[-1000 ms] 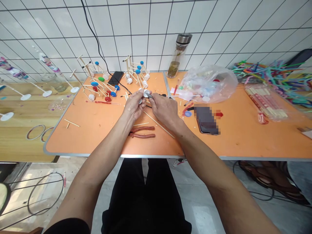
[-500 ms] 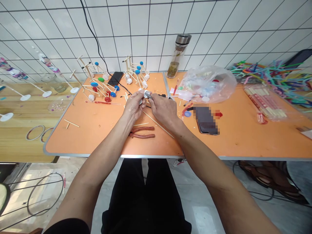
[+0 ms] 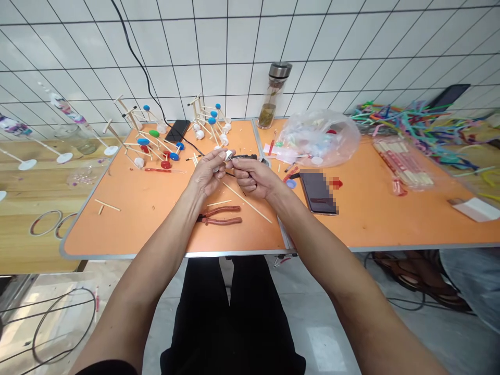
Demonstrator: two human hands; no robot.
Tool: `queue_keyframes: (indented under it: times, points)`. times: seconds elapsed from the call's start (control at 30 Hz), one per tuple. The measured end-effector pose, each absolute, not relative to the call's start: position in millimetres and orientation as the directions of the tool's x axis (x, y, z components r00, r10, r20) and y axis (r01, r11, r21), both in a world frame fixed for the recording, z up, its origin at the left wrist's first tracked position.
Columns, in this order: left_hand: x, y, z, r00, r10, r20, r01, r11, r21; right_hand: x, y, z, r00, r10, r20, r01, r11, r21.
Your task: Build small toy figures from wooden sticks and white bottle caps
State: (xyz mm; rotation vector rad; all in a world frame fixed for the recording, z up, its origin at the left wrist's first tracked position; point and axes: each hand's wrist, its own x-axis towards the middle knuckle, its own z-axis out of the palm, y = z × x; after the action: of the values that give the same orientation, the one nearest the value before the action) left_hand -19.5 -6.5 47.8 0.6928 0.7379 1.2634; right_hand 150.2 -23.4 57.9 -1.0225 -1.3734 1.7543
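Craft workshop, orange folding table (image 3: 97,234), pliers (image 3: 219,215), white-tiled wall (image 3: 219,57)

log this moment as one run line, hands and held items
left hand: pinches small round white cap | right hand: holds black-handled metal tool at cap | nearby: red-handled pliers on orange tabletop

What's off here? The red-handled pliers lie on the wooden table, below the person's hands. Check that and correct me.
The table is wrong: the red-handled pliers lie on the orange tabletop, below the left hand and right hand, as the head view shows.
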Motion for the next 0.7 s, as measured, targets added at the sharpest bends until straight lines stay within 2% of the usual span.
queue_keyframes:
  times: [0.03, 0.1, 0.13, 0.2, 0.23, 0.27, 0.3, 0.33, 0.37, 0.4, 0.47, 0.5, 0.57, 0.6, 0.7]
  points:
    - [-20.8, -6.5, 48.6, 0.165, 0.98, -0.113, -0.579, 0.189, 0.793, 150.0, -24.1, 58.8, -0.464, 0.869, -0.172, -0.003, -0.196, -0.981]
    - [-21.9, -6.5, 49.2, 0.177, 0.977, -0.121, -0.574, 0.202, 0.794, 146.6, -27.9, 57.1, -0.364, 0.927, -0.088, 0.184, -0.021, -0.983]
    - [-21.8, -6.4, 49.0, 0.163, 0.979, -0.123, -0.568, 0.195, 0.8, 143.7, -30.7, 54.6, -0.279, 0.96, 0.004, 0.341, 0.103, -0.934]
    - [-20.4, -6.4, 47.7, 0.11, 0.987, -0.117, -0.554, 0.159, 0.817, 137.6, -36.8, 47.9, -0.179, 0.972, 0.154, 0.504, 0.225, -0.834]
    - [-19.5, -6.4, 46.9, 0.081, 0.99, -0.112, -0.55, 0.138, 0.823, 135.0, -39.4, 44.7, -0.165, 0.954, 0.25, 0.675, 0.294, -0.677]
    - [-18.5, -6.4, 46.2, 0.058, 0.993, -0.107, -0.548, 0.122, 0.827, 133.1, -41.2, 42.3, -0.17, 0.938, 0.301, 0.764, 0.318, -0.561]
    - [-17.7, -6.5, 45.6, 0.044, 0.994, -0.103, -0.549, 0.11, 0.829, 132.0, -42.0, 41.0, -0.181, 0.923, 0.34, 0.821, 0.332, -0.464]
    - [-17.2, -6.6, 45.3, 0.041, 0.994, -0.099, -0.551, 0.105, 0.828, 132.0, -41.6, 41.1, -0.189, 0.915, 0.355, 0.834, 0.341, -0.434]
    - [-17.0, -6.8, 45.2, 0.048, 0.994, -0.099, -0.555, 0.109, 0.825, 132.8, -40.1, 42.3, -0.185, 0.922, 0.34, 0.796, 0.343, -0.498]
    - [-17.3, -7.1, 45.4, 0.06, 0.993, -0.101, -0.559, 0.118, 0.821, 134.5, -37.6, 44.4, -0.176, 0.938, 0.297, 0.707, 0.331, -0.625]
    - [-18.7, -7.7, 46.6, 0.101, 0.989, -0.106, -0.572, 0.145, 0.807, 139.0, -31.5, 49.8, -0.23, 0.967, 0.106, 0.38, 0.19, -0.905]
    - [-19.9, -8.0, 47.5, 0.127, 0.986, -0.105, -0.58, 0.16, 0.799, 141.2, -28.6, 52.2, -0.31, 0.951, -0.007, 0.19, 0.055, -0.98]
    - [-22.6, -8.4, 49.7, 0.18, 0.979, -0.094, -0.593, 0.184, 0.784, 143.4, -24.9, 54.3, -0.47, 0.873, -0.132, -0.088, -0.195, -0.977]
    - [-23.9, -8.4, 50.9, 0.193, 0.977, -0.091, -0.597, 0.19, 0.78, 143.1, -24.1, 53.8, -0.505, 0.852, -0.137, -0.163, -0.251, -0.954]
    - [-26.5, -8.4, 54.6, 0.189, 0.975, -0.114, -0.604, 0.207, 0.77, 137.7, -24.3, 46.8, -0.354, 0.935, -0.02, -0.168, -0.084, -0.982]
